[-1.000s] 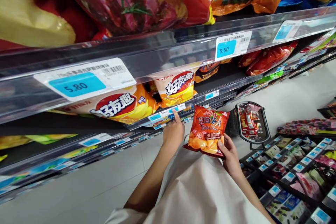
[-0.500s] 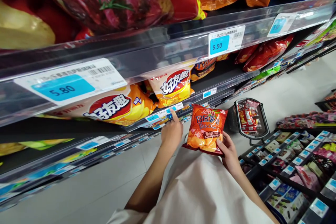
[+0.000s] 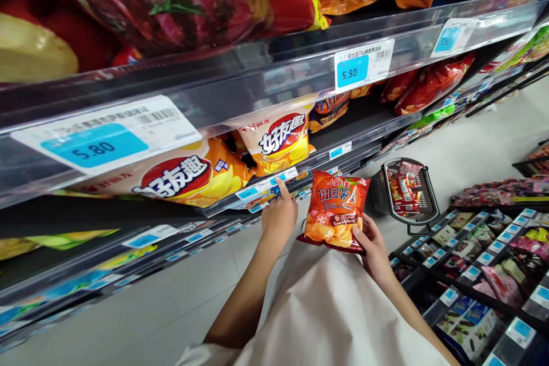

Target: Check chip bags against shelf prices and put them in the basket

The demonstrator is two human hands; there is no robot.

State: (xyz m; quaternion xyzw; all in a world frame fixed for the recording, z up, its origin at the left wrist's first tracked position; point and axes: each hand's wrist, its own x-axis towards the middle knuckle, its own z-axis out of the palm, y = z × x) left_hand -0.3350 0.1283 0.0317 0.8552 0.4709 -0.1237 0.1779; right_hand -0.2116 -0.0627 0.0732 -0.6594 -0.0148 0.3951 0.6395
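Observation:
My right hand (image 3: 371,243) grips a red and orange bag of potato chips (image 3: 335,209) by its lower right corner, thumb on the front. The bag is upright in front of my body with its printed face towards me. My left hand (image 3: 279,214) holds nothing; its index finger is stretched out and the other fingers look curled. That fingertip is at a price label (image 3: 286,175) on the shelf edge; whether it touches I cannot tell. Just above the label stands a yellow and white chip bag (image 3: 281,140), with a similar chip bag (image 3: 189,177) to its left.
An upper shelf edge (image 3: 266,77) with price labels runs across the view, large snack bags (image 3: 240,0) above it. On the floor to the right is a black shopping basket (image 3: 422,206) holding red packages. Tiered racks (image 3: 461,280) of packaged goods fill the lower right.
The view has shifted slightly, so the shelves sit a little further left. Both hands and the chip bag keep almost the same pose.

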